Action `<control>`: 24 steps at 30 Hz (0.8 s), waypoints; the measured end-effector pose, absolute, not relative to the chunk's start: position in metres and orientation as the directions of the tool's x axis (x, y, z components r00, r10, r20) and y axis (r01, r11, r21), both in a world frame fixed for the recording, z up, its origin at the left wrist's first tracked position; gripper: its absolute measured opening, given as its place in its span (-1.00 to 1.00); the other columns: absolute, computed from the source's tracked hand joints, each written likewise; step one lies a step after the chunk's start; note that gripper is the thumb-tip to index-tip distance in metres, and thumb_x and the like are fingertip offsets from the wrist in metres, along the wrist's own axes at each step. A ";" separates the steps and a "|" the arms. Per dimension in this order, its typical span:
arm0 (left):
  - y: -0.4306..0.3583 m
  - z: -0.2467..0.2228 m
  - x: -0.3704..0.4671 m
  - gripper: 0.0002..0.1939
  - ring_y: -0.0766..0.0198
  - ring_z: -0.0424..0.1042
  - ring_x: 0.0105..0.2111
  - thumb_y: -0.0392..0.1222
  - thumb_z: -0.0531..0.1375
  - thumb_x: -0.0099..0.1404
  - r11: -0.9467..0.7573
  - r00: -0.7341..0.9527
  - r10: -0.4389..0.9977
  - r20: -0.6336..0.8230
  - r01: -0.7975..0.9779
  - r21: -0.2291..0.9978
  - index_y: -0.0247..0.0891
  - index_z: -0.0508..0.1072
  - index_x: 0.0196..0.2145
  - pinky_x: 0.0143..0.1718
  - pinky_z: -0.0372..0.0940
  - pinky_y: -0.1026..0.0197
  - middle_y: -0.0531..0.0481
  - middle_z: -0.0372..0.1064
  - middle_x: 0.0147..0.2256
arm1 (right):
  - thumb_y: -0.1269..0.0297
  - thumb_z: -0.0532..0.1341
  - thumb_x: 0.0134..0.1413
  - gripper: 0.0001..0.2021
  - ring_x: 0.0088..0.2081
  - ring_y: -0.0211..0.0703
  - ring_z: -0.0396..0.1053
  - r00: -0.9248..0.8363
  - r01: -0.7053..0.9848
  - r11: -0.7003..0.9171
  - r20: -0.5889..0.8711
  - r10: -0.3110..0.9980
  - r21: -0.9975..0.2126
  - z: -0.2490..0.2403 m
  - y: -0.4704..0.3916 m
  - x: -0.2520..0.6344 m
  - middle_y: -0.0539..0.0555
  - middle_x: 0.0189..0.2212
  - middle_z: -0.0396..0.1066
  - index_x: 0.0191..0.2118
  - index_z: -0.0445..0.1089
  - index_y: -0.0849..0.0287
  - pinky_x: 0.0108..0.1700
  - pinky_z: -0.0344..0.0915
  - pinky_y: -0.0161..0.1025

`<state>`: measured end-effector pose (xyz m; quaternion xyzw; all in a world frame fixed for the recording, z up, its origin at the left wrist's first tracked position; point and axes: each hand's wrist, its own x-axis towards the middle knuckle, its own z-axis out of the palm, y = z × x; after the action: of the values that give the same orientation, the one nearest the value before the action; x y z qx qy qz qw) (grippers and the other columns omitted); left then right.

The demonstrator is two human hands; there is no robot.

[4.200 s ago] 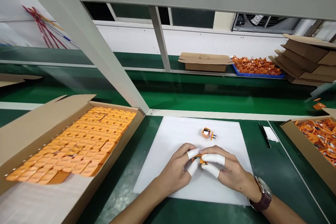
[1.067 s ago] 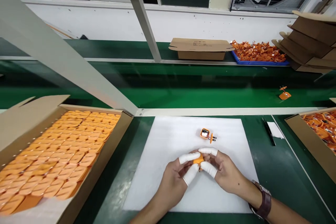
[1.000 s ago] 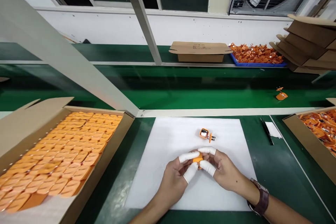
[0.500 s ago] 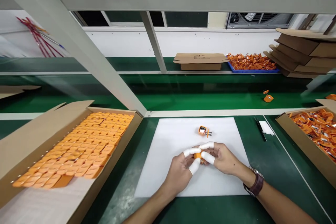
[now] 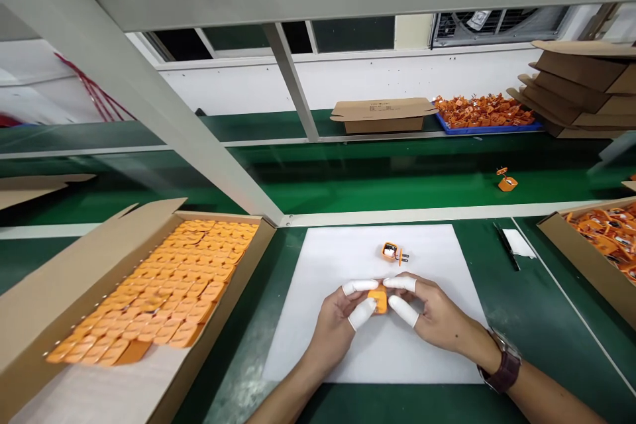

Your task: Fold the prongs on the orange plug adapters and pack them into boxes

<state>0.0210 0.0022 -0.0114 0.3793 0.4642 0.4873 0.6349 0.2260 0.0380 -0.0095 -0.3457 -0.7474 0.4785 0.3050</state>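
An orange plug housing [image 5: 379, 300] with rounded corners is held over the white mat, its smooth orange face turned up. My left hand [image 5: 342, 324] is closed on it, thumb and forefinger pinching its left side. My right hand [image 5: 430, 308] keeps its forefinger at the far edge, with the thumb close by the right side; its other fingers are partly hidden behind. White finger cots cover both thumbs and forefingers. Just beyond my hands, an open orange plug [image 5: 390, 251] lies on the mat with its pronged cover beside it and its inside showing.
At left, a cardboard box [image 5: 218, 318] holds rows of orange housings. Another box [image 5: 586, 271] of loose orange parts stands at right, near a black pen-like tool [image 5: 507, 248]. Behind lie a single orange plug [image 5: 507, 183], a blue tray [image 5: 489, 129] and stacked cartons [image 5: 581, 96].
The housing now shows its smooth face more fully between my hands. My right thumb has drawn back from over it to its right side. The view has shifted slightly.
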 end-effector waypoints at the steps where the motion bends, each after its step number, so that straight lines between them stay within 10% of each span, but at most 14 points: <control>1: 0.002 -0.012 0.020 -0.72 -0.07 0.50 0.04 -0.16 0.39 0.18 0.241 0.095 0.970 -0.223 -0.275 0.931 -0.24 0.58 -0.14 0.02 0.44 -0.03 -0.19 0.55 0.01 | 0.27 0.11 0.35 -0.68 -0.17 -0.12 0.43 -0.587 0.234 0.307 0.117 0.801 -0.922 -0.010 0.038 0.226 0.10 -0.11 0.45 0.17 0.33 0.02 -0.10 0.44 -0.15; 24: 0.007 -0.020 0.017 -0.41 0.00 0.55 -0.04 -0.23 0.48 0.05 0.318 0.142 0.947 -0.289 -0.282 0.905 -0.22 0.44 0.04 0.05 0.39 0.01 -0.19 0.52 -0.01 | 0.20 0.12 0.31 -0.74 -0.32 -0.16 0.41 -0.585 0.370 0.261 -0.005 0.811 -0.892 -0.020 0.042 0.223 0.06 -0.22 0.47 0.05 0.39 0.06 -0.23 0.41 -0.21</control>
<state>0.0166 0.0073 -0.0200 0.3575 0.4646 0.4616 0.6658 0.2226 0.0424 -0.0201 -0.3895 -0.7579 0.4669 0.2364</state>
